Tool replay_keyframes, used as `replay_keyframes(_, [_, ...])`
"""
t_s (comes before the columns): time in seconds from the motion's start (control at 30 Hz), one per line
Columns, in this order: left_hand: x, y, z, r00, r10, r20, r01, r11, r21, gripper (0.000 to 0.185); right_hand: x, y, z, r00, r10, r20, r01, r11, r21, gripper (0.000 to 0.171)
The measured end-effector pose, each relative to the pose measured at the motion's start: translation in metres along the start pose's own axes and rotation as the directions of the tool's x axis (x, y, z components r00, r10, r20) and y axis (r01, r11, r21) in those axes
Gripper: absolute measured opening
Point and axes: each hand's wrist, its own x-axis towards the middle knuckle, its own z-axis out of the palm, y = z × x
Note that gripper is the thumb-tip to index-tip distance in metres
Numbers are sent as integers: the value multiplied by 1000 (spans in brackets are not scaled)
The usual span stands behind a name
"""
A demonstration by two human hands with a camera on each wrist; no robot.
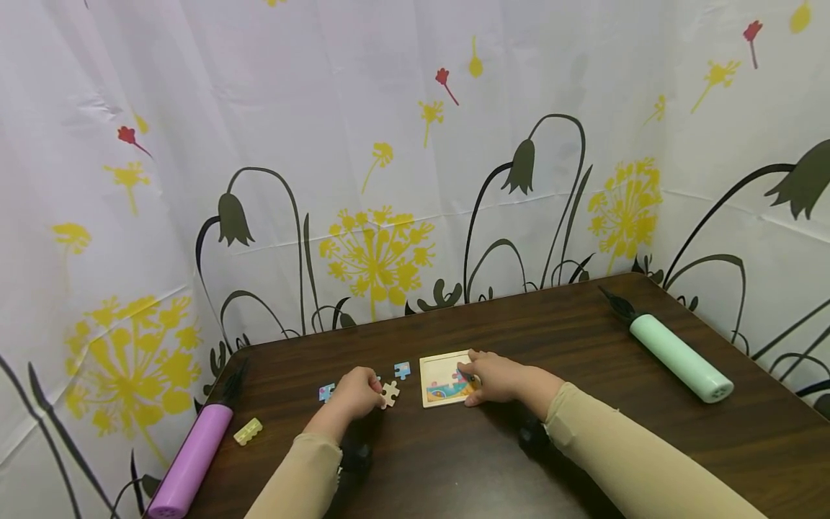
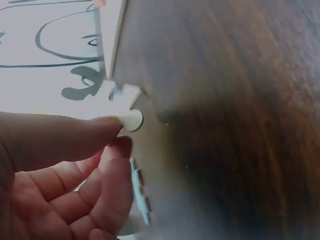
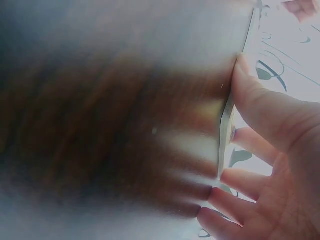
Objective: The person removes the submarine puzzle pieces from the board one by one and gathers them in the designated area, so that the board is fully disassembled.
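Landmark = the square pale-wood puzzle tray [image 1: 434, 364], lying flat on the dark brown wood-grain table [image 1: 454, 468]. I've got all 3 cams up, head view clearest (both wrist feeds come through soft).

L hand [image 1: 353, 395]: left of tray, thumb & forefinger together, clamped on a plain cream jigsaw pc w/ rounded knobs [image 1: 390, 393]. That pc sits just left of tray, apart from it; can't tell from my end if it touches the tabletop.

R hand [image 1: 499, 376]: at tray's right side, gripping it; thumb on the near edge by the right corner, other fingers along the right end & over the top. Tray itself: bare wood in the far part, turquoise, orange & pink jigsaw pcs [image 1: 447, 391] in the near part.

Loose: light-blue jigsaw pc [image 1: 402, 370] near tray's far left corner, not touching; blue-and-pink jigsaw pc [image 1: 326, 392] farther left of tray, partly behind L hand.

Surroundings: small pale-yellow knobbly block [image 1: 248, 432] well left of tray; purple cylinder w/ black tapered tip [image 1: 194, 461] beyond that, at table's left edge. Mint-green cylinder w/ black tapered tip [image 1: 681, 357] well right of tray. White curtain w/ yellow, red & grey-green plant prints [image 1: 402, 108] behind tray, past table's far edge. Person's sleeves [image 1: 648, 447] beige.
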Motion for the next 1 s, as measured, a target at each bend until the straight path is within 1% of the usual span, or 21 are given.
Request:
replay_keyframes(0.03, [-1, -1, -2, 1000, 1, -14, -1, 1000, -11, 19, 0, 0, 0, 1000, -1, -1, 1, 1000, 3, 73])
replay_keyframes(0.1, [-5, -2, -7, 999, -6, -45, 6, 1000, 7, 14, 0, -1, 0, 1000, -3, -3, 3, 1000, 5, 73])
replay_keyframes(0.17, [-11, -3, -13, 996, -36, -78, 41, 997, 65, 11, 0, -1, 0, 1000, -2, -3, 2, 1000, 3, 73])
replay_keyframes(0.2, [-13, -4, -15, 995, -47, -92, 58, 992, 112, 11, 0, -1, 0, 1000, -2, -3, 2, 1000, 0, 73])
replay_keyframes(0.23, [-16, -4, -16, 993, -57, -104, 74, 983, 166, 12, 0, -2, 0, 1000, -2, -2, 2, 1000, -2, 73])
replay_keyframes(0.3, [-21, -5, -18, 991, -56, -118, 87, 956, 280, 14, -1, -1, 0, 1000, -3, 0, 3, 1000, -4, 73])
replay_keyframes(0.33, [-23, -5, -18, 991, -45, -122, 83, 942, 324, 15, -1, -2, -1, 1000, -3, 1, 3, 1000, -4, 73])
replay_keyframes(0.4, [-26, -4, -15, 994, -10, -112, 53, 922, 383, 16, -1, -2, -1, 1000, -6, 2, 6, 1000, -4, 73])
replay_keyframes(0.47, [-27, -4, -11, 996, 21, -90, 16, 922, 388, 16, -1, -2, -1, 1000, -5, 0, 5, 1000, 0, 73])
replay_keyframes(0.5, [-27, -4, -9, 997, 27, -74, 3, 928, 373, 17, -1, -2, -1, 1000, -5, -2, 5, 1000, 4, 73])
replay_keyframes(0.6, [-25, -6, -3, 999, 36, -13, -31, 959, 282, 17, -1, -1, 1, 1000, -2, -6, 2, 1000, 8, 73])
replay_keyframes(0.67, [-23, -8, -2, 998, 54, 15, -56, 978, 199, 14, -1, -1, 2, 1000, -1, -5, 1, 1000, 11, 73])
replay_keyframes(0.7, [-23, -10, -2, 998, 56, 19, -58, 985, 164, 12, -1, 0, 3, 1000, 0, -4, 0, 1000, 10, 73])
replay_keyframes(0.77, [-23, -12, -6, 998, 60, 10, -61, 988, 140, 11, 0, 0, 4, 1000, 1, -5, -1, 1000, 6, 74])
replay_keyframes(0.83, [-24, -14, -12, 998, 61, 2, -60, 983, 171, 19, 0, 0, 4, 1000, 3, -6, -3, 1000, 4, 74])
replay_keyframes(0.87, [-24, -15, -15, 998, 58, 1, -57, 977, 206, 24, 0, 0, 3, 1000, 5, -7, -5, 1000, 3, 75])
replay_keyframes(0.93, [-26, -17, -20, 999, 37, 17, -40, 960, 279, 33, 0, 0, 2, 1000, 6, -7, -6, 1000, 4, 75])
replay_keyframes(1.0, [-28, -19, -21, 998, 38, 43, -50, 943, 328, 40, -1, -1, 1, 1000, 6, -7, -6, 1000, 5, 74])
